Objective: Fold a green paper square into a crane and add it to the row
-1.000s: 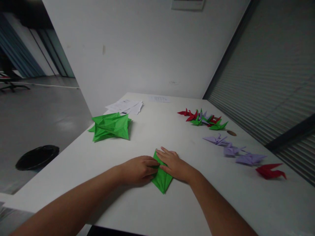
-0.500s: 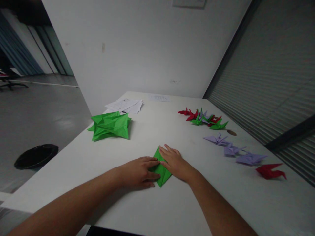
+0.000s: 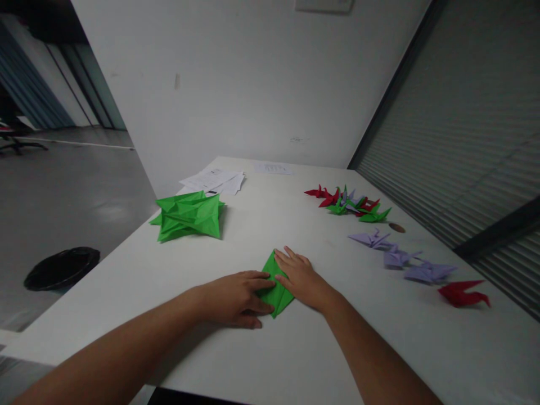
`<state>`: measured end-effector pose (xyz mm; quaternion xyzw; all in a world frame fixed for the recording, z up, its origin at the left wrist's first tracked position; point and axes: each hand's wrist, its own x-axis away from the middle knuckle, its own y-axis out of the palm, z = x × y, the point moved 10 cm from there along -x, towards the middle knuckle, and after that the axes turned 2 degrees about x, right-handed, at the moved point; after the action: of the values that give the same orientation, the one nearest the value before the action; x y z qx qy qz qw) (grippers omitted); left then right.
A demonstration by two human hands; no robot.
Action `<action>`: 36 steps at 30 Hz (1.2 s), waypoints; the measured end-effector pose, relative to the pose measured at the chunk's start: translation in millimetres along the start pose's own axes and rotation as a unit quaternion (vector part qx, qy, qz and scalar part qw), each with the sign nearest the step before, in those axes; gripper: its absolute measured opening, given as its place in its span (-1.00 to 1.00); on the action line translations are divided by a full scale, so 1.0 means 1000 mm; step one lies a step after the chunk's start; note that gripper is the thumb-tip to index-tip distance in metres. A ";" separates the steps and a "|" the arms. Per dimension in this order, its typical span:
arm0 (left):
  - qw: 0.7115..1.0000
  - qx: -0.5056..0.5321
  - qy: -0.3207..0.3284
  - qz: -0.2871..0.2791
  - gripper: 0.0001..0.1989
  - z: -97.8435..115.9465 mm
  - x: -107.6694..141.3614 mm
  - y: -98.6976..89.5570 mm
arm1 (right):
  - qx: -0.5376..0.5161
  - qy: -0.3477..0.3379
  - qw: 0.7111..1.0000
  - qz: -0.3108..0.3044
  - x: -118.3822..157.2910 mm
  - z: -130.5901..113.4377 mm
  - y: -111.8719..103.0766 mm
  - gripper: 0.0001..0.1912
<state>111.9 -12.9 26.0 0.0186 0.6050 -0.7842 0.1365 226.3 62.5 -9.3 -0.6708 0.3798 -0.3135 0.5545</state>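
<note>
A folded green origami paper (image 3: 276, 297), diamond-shaped, lies flat on the white table (image 3: 270, 360) in front of me. My left hand (image 3: 236, 295) rests on its left side, fingers spread and lying over the paper. From the right, my right hand (image 3: 301, 279) touches the paper with its fingers stretched out toward the upper corner. Both hands are open, and parts of the paper's left and right edges are hidden under the fingers.
A stack of creased green papers (image 3: 189, 216) lies at the left, with printed sheets (image 3: 215, 180) behind. Several red, green and purple paper cranes (image 3: 346, 203) cluster back right. Purple cranes (image 3: 429, 272) and a red crane (image 3: 464, 293) line the right. A bin (image 3: 63, 269) stands left.
My left hand's fingers have spread slightly and slid a little over the paper. The right hand has shifted very slightly to the right; the paper's near corner sits slightly higher.
</note>
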 end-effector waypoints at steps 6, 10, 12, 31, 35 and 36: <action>0.999 0.043 -0.004 -0.029 -0.52 0.001 0.000 0.003 | 0.014 0.005 1.000 -0.012 -0.001 0.000 0.001 -0.42; 0.995 0.082 -0.019 -0.044 -0.50 0.003 -0.001 0.003 | 0.017 0.012 1.000 -0.022 0.000 0.000 0.001 -0.41; 0.993 0.109 -0.019 -0.045 -0.49 0.005 -0.002 0.001 | 0.015 0.013 1.000 -0.020 0.000 0.001 0.001 -0.41; 0.993 0.102 -0.057 0.032 -0.72 -0.004 0.001 -0.019 | -0.070 0.058 0.981 0.170 0.001 0.023 -0.028 -0.66; 0.992 0.103 -0.061 0.023 -0.75 -0.007 0.001 -0.016 | -0.132 0.074 0.973 0.173 0.003 0.025 -0.033 -0.78; 0.992 0.106 -0.060 0.022 -0.75 -0.007 0.001 -0.016 | -0.150 0.078 0.971 0.167 0.003 0.025 -0.032 -0.77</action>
<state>106.3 -2.9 38.8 -0.0010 0.5085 -0.8404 0.1873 254.0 75.4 17.8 -0.6470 0.5712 -0.2068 0.4607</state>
